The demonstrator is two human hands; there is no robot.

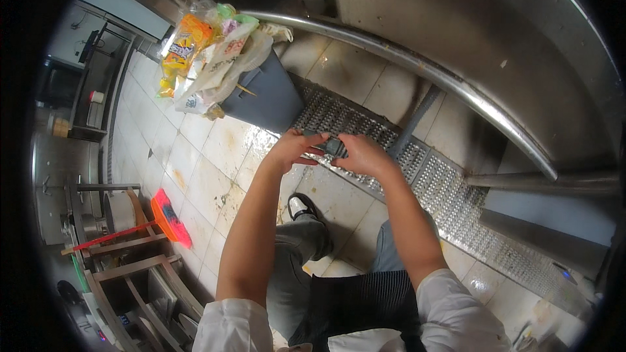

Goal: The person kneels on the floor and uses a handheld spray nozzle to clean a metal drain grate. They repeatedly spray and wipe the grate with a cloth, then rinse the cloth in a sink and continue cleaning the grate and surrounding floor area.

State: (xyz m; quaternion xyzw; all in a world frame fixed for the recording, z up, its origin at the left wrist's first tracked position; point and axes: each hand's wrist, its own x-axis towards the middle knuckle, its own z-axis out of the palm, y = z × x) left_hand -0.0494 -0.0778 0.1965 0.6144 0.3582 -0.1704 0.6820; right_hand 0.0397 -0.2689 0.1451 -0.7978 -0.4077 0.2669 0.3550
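Between my two hands, over the perforated metal drain cover [357, 127], is a small dark grey-green item [331, 145], partly hidden by fingers. What it is cannot be made out. My left hand [293, 150] has its thumb and fingers at the item's left end, the lower fingers spread. At the right end, my right hand [364, 155] pinches it between thumb and fingers. Just beyond my left hand stands a grey plastic waste bin [274, 95], heaped with plastic bags and food packaging [215, 58].
A stainless steel unit with a curved metal rail [391, 51] overhangs the drain on the right. Wet, dirty tiles [215, 156] cover the floor. An orange broom with pink bristles [168, 217] leans by a metal rack [132, 269] at left. My shoe [299, 205] is below my hands.
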